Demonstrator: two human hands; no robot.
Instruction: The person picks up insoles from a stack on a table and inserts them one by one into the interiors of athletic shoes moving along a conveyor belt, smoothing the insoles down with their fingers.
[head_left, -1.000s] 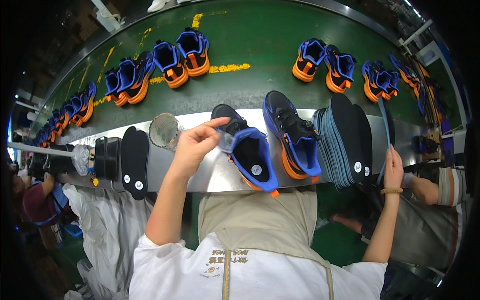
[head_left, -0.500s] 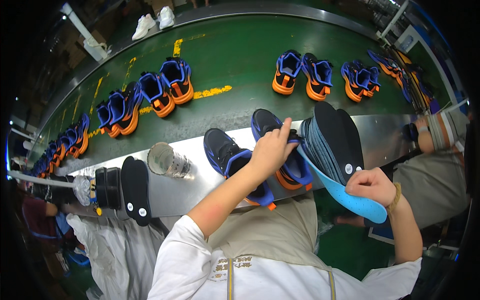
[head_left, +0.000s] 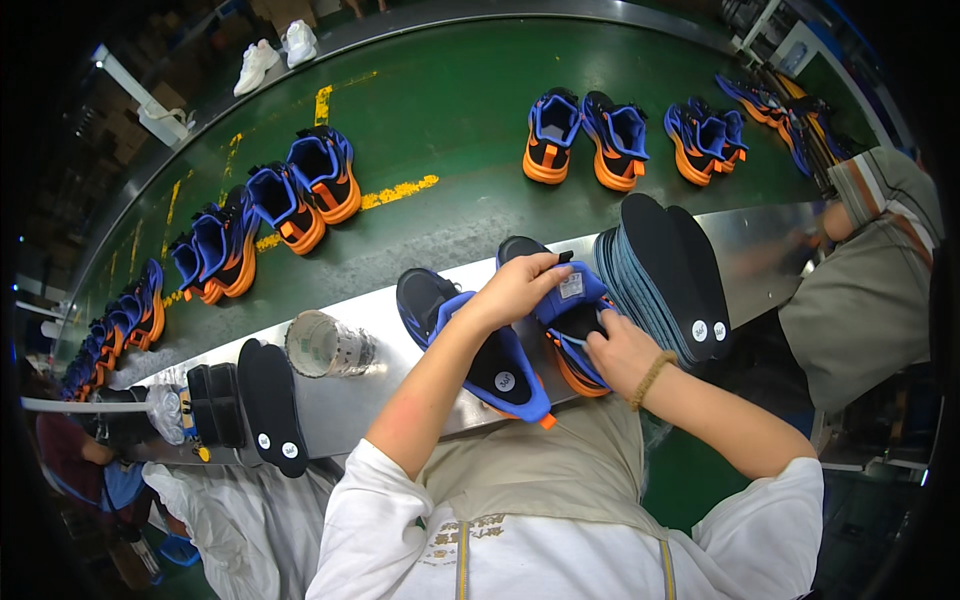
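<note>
On the metal bench in front of me stand two black and blue sneakers with orange soles. My left hand [head_left: 521,288] pinches the raised tongue [head_left: 572,284] of the right-hand sneaker [head_left: 518,247]. Inside that shoe's opening is my right hand [head_left: 625,352], fingers bent round an insole [head_left: 573,346]; only a light blue edge of it shows, the rest being hidden in the shoe and under the fingers. The left-hand sneaker [head_left: 424,294] lies beside it with a black insole [head_left: 497,366] in it. Right of the shoes is a stack of black-topped insoles [head_left: 668,270].
A clear cup-like tube [head_left: 325,345] and two black insoles [head_left: 268,400] lie on the bench [head_left: 345,408] to the left, beside black boxes [head_left: 215,403]. Beyond, a green conveyor belt [head_left: 440,100] carries rows of similar sneakers [head_left: 324,175]. Another person's knee [head_left: 860,320] is at right.
My right hand has moved left from beside the stack, bringing the insole down into the right-hand sneaker. My left hand has pulled the tongue up. The whole view has shifted slightly.
</note>
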